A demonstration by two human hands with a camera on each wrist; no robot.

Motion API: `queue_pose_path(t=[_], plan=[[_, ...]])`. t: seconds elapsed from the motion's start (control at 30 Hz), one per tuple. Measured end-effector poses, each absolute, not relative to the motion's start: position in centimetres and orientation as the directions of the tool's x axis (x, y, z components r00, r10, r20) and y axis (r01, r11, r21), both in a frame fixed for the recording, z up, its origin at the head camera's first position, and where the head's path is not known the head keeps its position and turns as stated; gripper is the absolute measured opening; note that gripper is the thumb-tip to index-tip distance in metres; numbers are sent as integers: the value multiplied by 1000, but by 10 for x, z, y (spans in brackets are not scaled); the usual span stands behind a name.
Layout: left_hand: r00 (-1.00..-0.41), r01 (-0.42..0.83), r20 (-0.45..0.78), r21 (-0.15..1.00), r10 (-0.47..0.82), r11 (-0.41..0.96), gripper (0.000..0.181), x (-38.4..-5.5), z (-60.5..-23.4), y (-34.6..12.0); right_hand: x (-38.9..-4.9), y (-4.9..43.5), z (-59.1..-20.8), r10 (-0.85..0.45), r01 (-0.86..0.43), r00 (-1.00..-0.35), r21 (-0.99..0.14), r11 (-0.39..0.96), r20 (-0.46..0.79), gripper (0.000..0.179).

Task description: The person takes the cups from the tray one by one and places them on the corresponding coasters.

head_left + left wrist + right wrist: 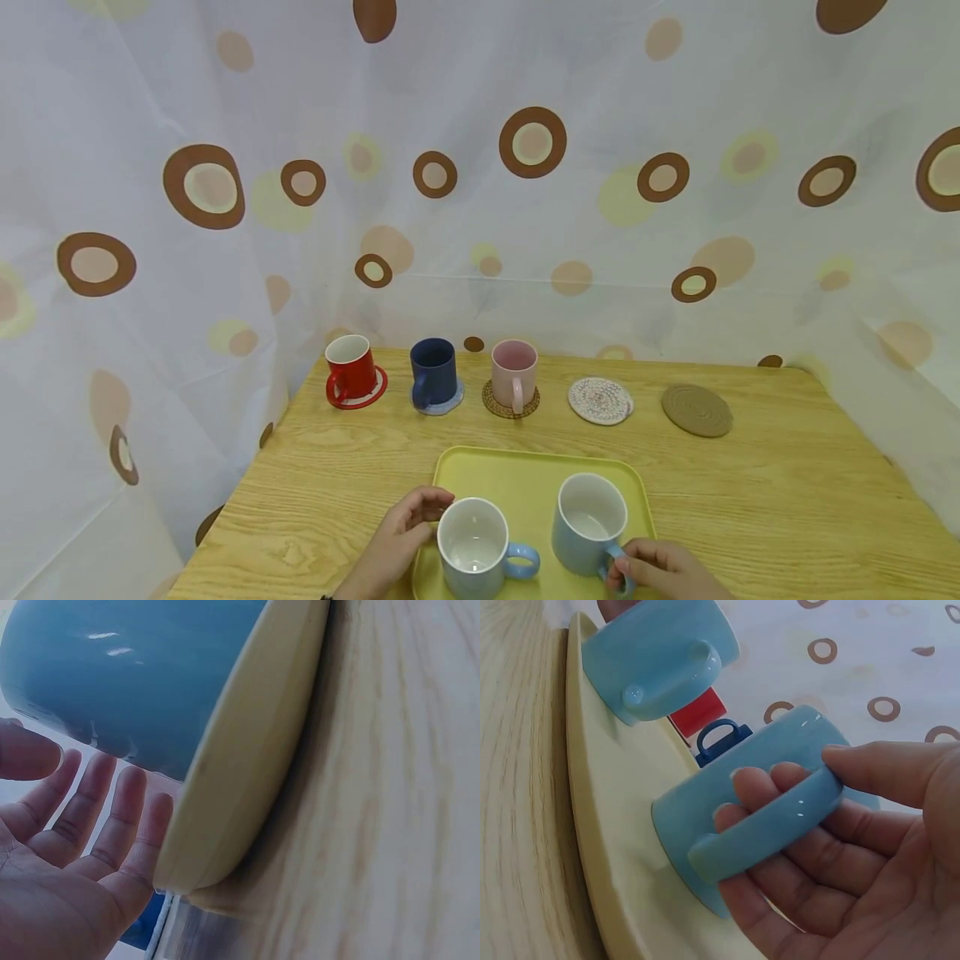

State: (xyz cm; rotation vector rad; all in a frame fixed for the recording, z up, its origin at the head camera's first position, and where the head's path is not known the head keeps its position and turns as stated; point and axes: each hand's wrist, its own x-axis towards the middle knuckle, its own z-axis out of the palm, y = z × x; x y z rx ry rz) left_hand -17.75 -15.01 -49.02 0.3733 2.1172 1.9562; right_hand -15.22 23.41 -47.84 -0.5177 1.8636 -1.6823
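Note:
Two light blue mugs with white insides are on a yellow tray (517, 463). My right hand (660, 568) grips the handle of the right mug (576, 546). In the right wrist view, the fingers pass through that handle (772, 825) and the thumb lies against its top. Beside the left mug (468, 579) is my left hand (401, 533), its fingers loosely spread and partly around the mug's side. The left wrist view shows the palm and relaxed fingers (90, 817) close to the mug's wall and the tray's edge. The left mug's handle points right.
Along the back of the wooden table (787, 500) stand a red mug (356, 375), a dark blue mug (437, 379) and a pink mug (510, 379), each on a coaster. To their right lie a white woven coaster (600, 401) and a brown coaster (697, 410). A patterned curtain hangs behind.

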Motion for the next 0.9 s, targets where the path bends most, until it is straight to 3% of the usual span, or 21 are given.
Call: queue_pose_path(t=[0.17,0.5,0.73,0.9], plan=[[-944,29,1,996,331,79,38,-177,-490,-150,-155,234,-479,-601,89,-785,-987,131,-151,42],[-948,28,3,997,317,74,39,-177,-490,-150,-152,232,-477,-622,169,-766,-984,48,-162,35],[-953,-9,-22,999,303,45,38,-180,-492,-150,-152,233,-478,-539,152,-824,-984,92,-178,36],[-953,-23,-30,999,300,27,38,-180,-492,-150,-154,235,-482,-508,99,-853,-992,75,-124,32]])
